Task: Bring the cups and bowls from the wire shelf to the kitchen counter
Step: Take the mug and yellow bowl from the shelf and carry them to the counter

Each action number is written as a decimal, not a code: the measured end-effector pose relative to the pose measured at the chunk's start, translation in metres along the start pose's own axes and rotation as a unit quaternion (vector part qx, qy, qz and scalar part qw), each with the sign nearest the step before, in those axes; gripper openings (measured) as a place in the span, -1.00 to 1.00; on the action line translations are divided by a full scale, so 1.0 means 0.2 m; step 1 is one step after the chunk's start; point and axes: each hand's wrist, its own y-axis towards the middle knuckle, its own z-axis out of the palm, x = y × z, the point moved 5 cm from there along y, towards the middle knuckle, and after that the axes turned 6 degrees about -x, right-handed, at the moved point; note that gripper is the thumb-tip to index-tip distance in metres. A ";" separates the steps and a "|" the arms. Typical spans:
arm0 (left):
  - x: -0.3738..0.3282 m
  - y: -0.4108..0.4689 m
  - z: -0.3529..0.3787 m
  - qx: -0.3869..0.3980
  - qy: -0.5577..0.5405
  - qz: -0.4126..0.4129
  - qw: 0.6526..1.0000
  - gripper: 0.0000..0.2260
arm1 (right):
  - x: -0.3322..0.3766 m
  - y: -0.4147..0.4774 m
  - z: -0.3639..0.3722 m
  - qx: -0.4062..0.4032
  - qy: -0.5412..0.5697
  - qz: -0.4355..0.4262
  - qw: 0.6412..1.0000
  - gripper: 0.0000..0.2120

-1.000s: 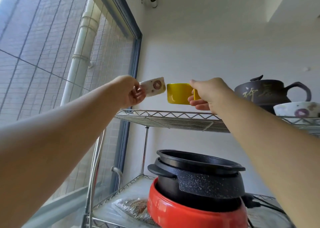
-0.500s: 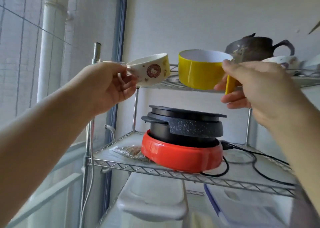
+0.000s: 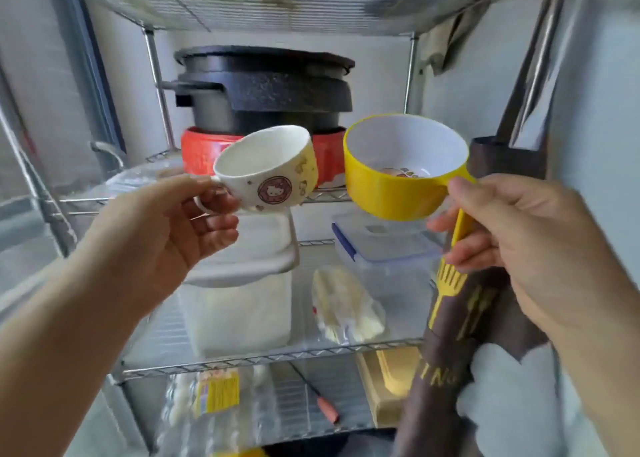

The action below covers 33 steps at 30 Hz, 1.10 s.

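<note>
1. White cup [image 3: 266, 176]: round pink emblem with a cartoon cat face; no legible words.
2. Brown apron [image 3: 460, 335]: gold letters "T N" visible, the rest hidden in a fold.
3. Yellow label on the plastic bag [image 3: 214, 392], lower shelf: print too blurred to read.

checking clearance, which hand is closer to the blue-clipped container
Right. The right hand hovers just beside the blue-clipped container; the left hand is well off to its left.
</note>
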 end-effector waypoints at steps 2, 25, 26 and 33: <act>0.16 -0.02 0.02 0.020 -0.002 -0.012 1.000 -0.69 | -0.11 -0.09 -0.09 -0.017 -0.029 0.023 0.999 -0.73; 1.66 -0.81 0.77 0.320 -0.013 -0.300 0.899 -0.81 | -0.68 -1.54 -1.05 -0.339 -0.180 0.278 0.881 -0.78; 1.71 -0.86 0.83 0.332 -0.012 -0.316 0.889 -0.81 | -0.69 -1.61 -1.10 -0.359 -0.174 0.298 0.867 -0.80; 2.04 -1.27 1.32 0.418 0.008 -0.411 0.810 -0.84 | -0.73 -2.02 -1.48 -0.492 -0.100 0.392 0.771 -0.76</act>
